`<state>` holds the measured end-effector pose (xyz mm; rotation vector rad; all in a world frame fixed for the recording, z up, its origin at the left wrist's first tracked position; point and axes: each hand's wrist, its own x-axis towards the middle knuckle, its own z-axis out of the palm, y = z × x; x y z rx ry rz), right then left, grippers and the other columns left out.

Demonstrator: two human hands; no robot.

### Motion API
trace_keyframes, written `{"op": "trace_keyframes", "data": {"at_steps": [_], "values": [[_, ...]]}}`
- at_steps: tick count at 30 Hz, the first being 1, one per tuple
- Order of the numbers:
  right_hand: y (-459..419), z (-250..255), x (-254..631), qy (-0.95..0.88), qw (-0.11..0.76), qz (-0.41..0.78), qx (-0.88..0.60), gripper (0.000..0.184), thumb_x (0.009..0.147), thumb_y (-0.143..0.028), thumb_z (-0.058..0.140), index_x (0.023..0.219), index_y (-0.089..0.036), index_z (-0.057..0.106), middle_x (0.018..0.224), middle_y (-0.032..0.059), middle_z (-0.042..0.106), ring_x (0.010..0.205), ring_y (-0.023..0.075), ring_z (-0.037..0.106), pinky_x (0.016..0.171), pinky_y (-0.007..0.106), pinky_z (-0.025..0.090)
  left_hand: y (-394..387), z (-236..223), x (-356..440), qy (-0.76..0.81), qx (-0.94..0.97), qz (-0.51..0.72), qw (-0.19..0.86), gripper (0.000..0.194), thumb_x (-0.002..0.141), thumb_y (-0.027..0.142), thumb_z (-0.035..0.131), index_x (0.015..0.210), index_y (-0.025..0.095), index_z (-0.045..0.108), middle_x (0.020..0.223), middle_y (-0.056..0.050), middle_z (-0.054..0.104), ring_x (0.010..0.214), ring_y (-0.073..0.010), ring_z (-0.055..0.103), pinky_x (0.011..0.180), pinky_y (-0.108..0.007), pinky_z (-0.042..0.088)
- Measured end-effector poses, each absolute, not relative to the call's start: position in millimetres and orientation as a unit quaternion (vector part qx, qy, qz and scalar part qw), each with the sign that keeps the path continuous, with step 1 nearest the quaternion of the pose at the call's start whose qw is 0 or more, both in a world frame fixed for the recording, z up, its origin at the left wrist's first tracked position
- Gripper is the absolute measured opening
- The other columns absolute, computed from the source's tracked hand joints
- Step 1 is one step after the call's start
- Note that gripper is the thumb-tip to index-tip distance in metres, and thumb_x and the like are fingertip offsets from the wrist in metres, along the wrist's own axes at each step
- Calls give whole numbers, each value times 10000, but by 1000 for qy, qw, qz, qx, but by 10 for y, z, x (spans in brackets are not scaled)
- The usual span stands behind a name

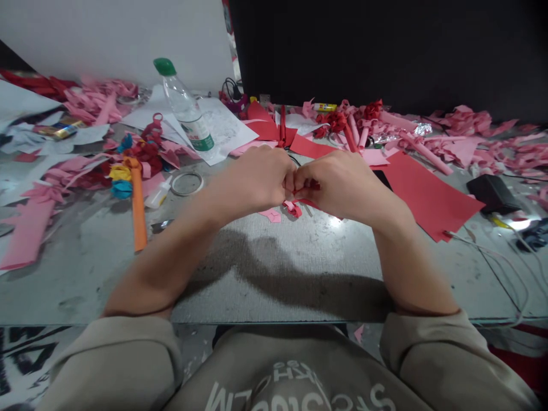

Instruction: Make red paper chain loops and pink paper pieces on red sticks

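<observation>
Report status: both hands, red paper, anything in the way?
Left hand and right hand close together, pinched on red paper. Paper's shape mostly hidden. Pink scrap nearby, apparently not blocking.

I see a grey, dark-spotted bench (pixel 325 251): pink scraps (pixel 466 121) and a green-capped bottle (pixel 182 103) toward its far edge, an orange strip (pixel 138 208) leftward, a red sheet (pixel 428 194) rightward, a red scrap (pixel 293 209) mid-bench.

Gray tabletop (pixel 85 291), white panel (pixel 124 40), black surface (pixel 385 51), perhaps a wall

hands (pixel 252 177) (pixel 345 185): 2 | bottle (pixel 188 108): 1 | orange stem (pixel 138 211): 1 | blue rosettes (pixel 122 189): apparently 2 (crowded heap)
</observation>
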<state>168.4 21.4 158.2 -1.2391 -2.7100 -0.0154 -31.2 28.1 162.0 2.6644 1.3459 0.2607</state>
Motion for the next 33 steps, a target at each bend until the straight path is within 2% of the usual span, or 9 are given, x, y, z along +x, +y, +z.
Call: {"op": "trace_keyframes", "data": {"at_steps": [3, 7, 11, 19, 24, 29, 33], "values": [[187, 1624, 1700, -910, 71, -1, -410, 237, 952, -231, 606, 881, -233, 833, 722, 30, 693, 669, 156, 491, 675, 345, 197, 284, 1603, -312, 450, 884, 92, 82, 130, 773, 181, 615, 665, 201, 683, 650, -19, 623, 633, -160, 485, 645, -336, 287], [146, 1660, 1715, -911, 39, -13, -411, 278, 945, -182, 554, 741, -191, 743, 625, 25, 575, 586, 135, 332, 652, 363, 163, 297, 1572, -339, 440, 885, 113, 99, 116, 737, 170, 620, 628, 200, 645, 620, -6, 614, 613, -152, 461, 632, -335, 290], [151, 1633, 1723, -913, 19, -38, -406, 266, 921, -147, 514, 713, -168, 679, 621, 31, 530, 584, 136, 267, 651, 370, 149, 331, 1545, -366, 440, 885, 101, 117, 98, 740, 185, 672, 644, 202, 662, 662, -3, 653, 635, -156, 509, 629, -331, 288], [203, 1556, 1706, -924, 13, -39, -379, 306, 1006, -219, 545, 743, -166, 693, 638, 30, 562, 592, 131, 316, 658, 353, 162, 374, 1536, -420, 431, 894, 46, 115, 75, 763, 204, 648, 739, 218, 717, 778, -15, 738, 721, -189, 613, 653, -322, 328], [217, 1553, 1699, -925, 25, -51, -375, 319, 1019, -242, 551, 757, -168, 718, 653, 37, 585, 604, 136, 350, 656, 357, 161, 383, 1527, -449, 408, 904, 66, 107, 217, 811, 227, 610, 865, 255, 818, 886, -19, 798, 749, -187, 637, 671, -320, 351], [246, 1553, 1704, -917, 27, -57, -394, 292, 971, -182, 548, 770, -170, 759, 685, 52, 652, 616, 148, 413, 655, 360, 166, 426, 1514, -449, 395, 907, 65, 129, 243, 843, 253, 607, 867, 264, 848, 846, -7, 804, 757, -182, 649, 704, -306, 374], [270, 1545, 1714, -918, 43, -41, -392, 256, 970, -218, 594, 882, -189, 832, 766, 61, 729, 666, 162, 496, 657, 348, 185, 437, 1505, -444, 377, 912, 93, 131, 252, 829, 212, 595, 843, 261, 842, 795, -11, 792, 769, -190, 668, 748, -310, 409]]}}
